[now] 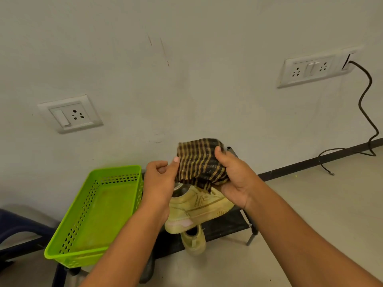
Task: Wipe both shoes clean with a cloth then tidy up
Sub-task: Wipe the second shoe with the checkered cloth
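a plain indoor room, lived-in and workaday, though home or office cannot be told. a bare painted wall [186, 79] carries a switch-and-socket plate [70, 113] and a double socket plate [310, 69], beside which a black cable [364, 96] trails to the pale floor [310, 204]. a dark skirting strip [310, 162] runs along the wall's foot. a low black rack [226, 222] against the wall bears a pale shoe [196, 206] and, at its left edge, a green basket [116, 169].

Right hand [234, 179] grips bunched striped cloth [199, 162]; left hand [159, 181] pinches its left edge. Both above beige shoe [196, 204] on black rack [228, 222]. Second shoe [193, 241] just below, at the rack's front edge. Green basket [99, 214] on the rack's left end.
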